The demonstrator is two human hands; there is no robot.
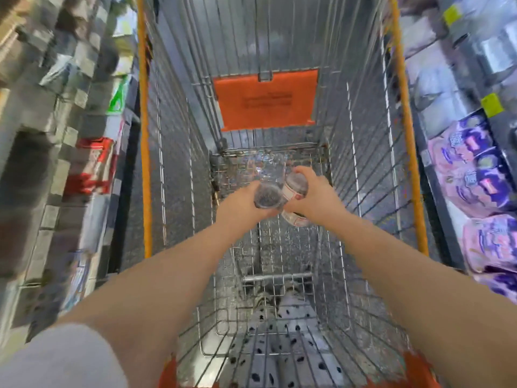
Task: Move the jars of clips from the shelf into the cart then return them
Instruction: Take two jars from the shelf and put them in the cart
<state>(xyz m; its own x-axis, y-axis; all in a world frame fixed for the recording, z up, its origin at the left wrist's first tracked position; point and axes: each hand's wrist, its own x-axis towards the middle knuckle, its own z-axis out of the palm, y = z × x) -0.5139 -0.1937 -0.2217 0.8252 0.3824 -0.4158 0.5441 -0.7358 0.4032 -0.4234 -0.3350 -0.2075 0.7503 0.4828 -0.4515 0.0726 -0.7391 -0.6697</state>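
Both arms reach down into a wire shopping cart (361, 152). My left hand (240, 204) grips a clear jar of dark clips (268, 196). Right beside it, my right hand (314, 196) grips a second clear jar (294, 189) with a red-and-white label. The two jars touch each other low over the cart's floor. Another clear jar (265, 163) lies on the cart floor just beyond them; its outline is blurred.
The cart has orange rim rails (144, 135) and an orange flap (267, 99) at its far end. Shelves with boxed goods (92, 163) run along the left. Purple and pink packs (472, 169) fill shelves on the right. Spotted trousers (279, 345) show through the cart's near end.
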